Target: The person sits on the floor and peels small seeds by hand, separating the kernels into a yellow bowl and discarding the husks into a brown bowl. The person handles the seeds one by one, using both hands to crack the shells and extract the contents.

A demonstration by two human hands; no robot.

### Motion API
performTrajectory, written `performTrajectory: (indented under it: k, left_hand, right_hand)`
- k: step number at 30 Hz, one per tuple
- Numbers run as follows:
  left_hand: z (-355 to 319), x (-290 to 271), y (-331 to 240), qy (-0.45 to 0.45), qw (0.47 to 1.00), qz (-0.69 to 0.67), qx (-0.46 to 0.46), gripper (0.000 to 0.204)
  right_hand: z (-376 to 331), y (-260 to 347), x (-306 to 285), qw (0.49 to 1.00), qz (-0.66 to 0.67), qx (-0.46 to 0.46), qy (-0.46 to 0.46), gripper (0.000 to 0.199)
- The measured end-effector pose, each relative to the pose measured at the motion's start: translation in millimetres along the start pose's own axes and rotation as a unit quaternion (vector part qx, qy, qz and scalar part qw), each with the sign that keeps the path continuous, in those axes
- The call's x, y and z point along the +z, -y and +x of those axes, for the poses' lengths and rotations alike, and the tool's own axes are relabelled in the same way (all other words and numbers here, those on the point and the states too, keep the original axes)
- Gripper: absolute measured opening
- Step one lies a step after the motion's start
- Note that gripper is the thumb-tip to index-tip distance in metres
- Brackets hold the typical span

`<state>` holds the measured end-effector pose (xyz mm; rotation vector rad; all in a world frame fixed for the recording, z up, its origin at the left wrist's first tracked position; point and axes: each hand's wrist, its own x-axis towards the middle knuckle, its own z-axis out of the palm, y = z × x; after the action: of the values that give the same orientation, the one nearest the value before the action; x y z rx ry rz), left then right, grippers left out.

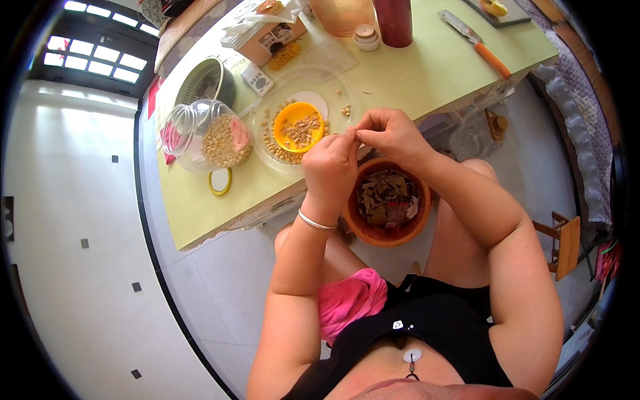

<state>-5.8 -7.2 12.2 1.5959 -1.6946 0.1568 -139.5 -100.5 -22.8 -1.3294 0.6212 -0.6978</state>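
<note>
My left hand and my right hand meet above the table's front edge. Their thumbs and fingers are pinched together, and whatever sits between the fingertips is too small to make out. Just left of them stands a yellow bowl with pale, elongated kernels in it. It rests on a clear plastic tray, where small round tan nuts or seeds are scattered about the bowl. A clear jar, tipped on its side, holds many more of the round tan pieces. Below my hands is a reddish-brown bucket with dark scraps inside.
At the back are a tissue box, a dark red cylinder and a small white jar. An orange-handled knife lies at the right. A green basket and a yellow-rimmed lid are at the left. A wooden stool stands right.
</note>
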Motion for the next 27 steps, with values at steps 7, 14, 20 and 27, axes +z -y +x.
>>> performTrajectory:
  k: [7,14,20,27]
  left_hand:
    - [-7.6,3.6,-0.4,0.013,0.999,0.040,0.004,0.017]
    - [-5.2,-4.0,3.7,0.018,0.948,-0.268,-0.172,0.020]
    - [-0.4,-11.6,7.5,0.044,0.791,-0.494,-0.359,0.020]
    - [-5.4,-8.3,23.0,0.050,0.731,-0.566,-0.378,0.019]
  right_hand:
    - [-2.8,4.4,8.4,0.997,-0.077,-0.025,-0.011,0.010]
    - [1.2,8.0,-1.9,0.991,0.098,0.078,0.051,0.008]
    - [-2.3,11.4,-1.8,0.988,0.125,0.063,0.059,0.006]
    - [-5.7,17.6,4.0,0.996,0.075,0.033,0.038,0.007]
